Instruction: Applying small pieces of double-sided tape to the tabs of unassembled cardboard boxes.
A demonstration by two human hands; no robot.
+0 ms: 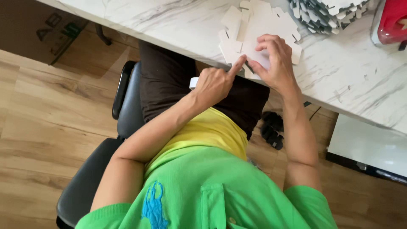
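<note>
A flat white die-cut cardboard blank [258, 25] lies at the near edge of a white marble table [169, 17]. My right hand [275, 61] rests on it with fingers bent, pressing its lower part down. My left hand [216, 82] is mostly curled, its index finger stretched out and pushing against the blank's near edge, next to my right thumb. Neither hand lifts the blank off the table.
A stack of grey and white cardboard blanks [326, 15] sits at the table's far side. A red and grey object [392, 21] is at the top right. I sit on a black chair [106, 152] over a wooden floor. A white board [369, 146] lies under the table.
</note>
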